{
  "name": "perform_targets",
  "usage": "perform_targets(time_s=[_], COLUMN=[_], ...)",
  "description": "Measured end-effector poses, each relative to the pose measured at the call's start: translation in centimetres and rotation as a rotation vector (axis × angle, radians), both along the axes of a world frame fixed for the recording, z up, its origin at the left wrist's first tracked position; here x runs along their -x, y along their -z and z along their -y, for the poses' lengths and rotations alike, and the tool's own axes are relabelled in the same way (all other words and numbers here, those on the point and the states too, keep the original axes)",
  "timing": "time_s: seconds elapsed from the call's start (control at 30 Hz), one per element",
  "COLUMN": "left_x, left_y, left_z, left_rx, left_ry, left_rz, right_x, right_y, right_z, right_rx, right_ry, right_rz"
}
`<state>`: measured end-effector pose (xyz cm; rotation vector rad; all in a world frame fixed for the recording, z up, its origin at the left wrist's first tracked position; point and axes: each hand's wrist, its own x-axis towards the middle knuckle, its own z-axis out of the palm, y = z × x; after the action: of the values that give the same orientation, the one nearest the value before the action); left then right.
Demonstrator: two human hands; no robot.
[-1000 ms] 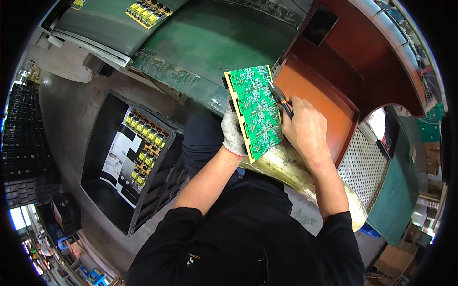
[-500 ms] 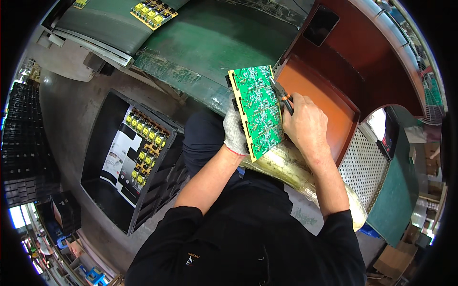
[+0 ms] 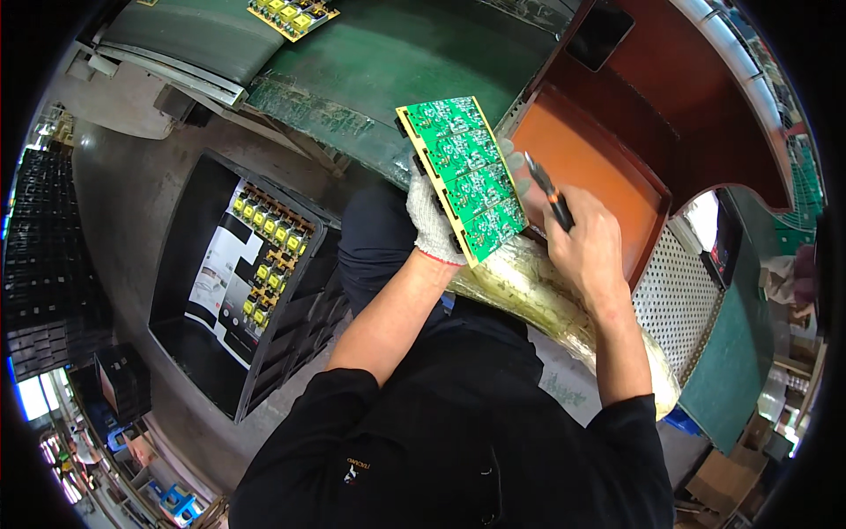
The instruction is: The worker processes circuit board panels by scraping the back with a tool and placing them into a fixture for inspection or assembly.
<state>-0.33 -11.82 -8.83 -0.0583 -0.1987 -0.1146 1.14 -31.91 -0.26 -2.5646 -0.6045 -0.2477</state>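
Judged as mid-inspection or touch-up of a green circuit board (image 3: 463, 176), solder side up, yellow-edged, tilted with its long axis running from far left to near right. Held up off the bench, above the near edge of the green work surface (image 3: 414, 62) and just left of the orange tray (image 3: 599, 167). Gripped along its left long edge by the left hand (image 3: 434, 216), gloved in white knit with a red cuff line, fingers closed round the edge and thumb hidden behind the board. Left forearm bare, raised steeply from the lower middle, wrist bent back to face the board toward the head. Right hand (image 3: 586, 251) bare, closed in a pencil-like hold on a slim tool with a black-and-orange handle (image 3: 548, 189), tip aimed far and left, close beside the board's right edge; contact with the board not resolvable. Right forearm raised from the lower right, roughly parallel to the left. Next move judged to call for a steady board and a fine, short approach of the tool tip onto a chosen joint. Also present: a black crate (image 3: 220, 291) of yellow-component boards on the floor at left, and a crinkled gold foil wrap (image 3: 529, 291) along the bench edge beneath the hands.
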Motion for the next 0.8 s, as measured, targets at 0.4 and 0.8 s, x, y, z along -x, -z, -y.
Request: perform_targets(time_s=[0.4,0.8], left_x=[0.2,0.1], left_y=[-1.1,-0.8], left_z=[0.8,0.8], left_rx=[-0.29,-0.255], left_ry=[-0.18,-0.18], left_rz=[-0.211,-0.213], right_x=[5.9,6.2], right_y=[-0.2,-0.1], right_z=[2.2,1.9], right_rx=[0.096,0.158], right_ry=[-0.128,-0.074], right_rz=[-0.223,-0.216])
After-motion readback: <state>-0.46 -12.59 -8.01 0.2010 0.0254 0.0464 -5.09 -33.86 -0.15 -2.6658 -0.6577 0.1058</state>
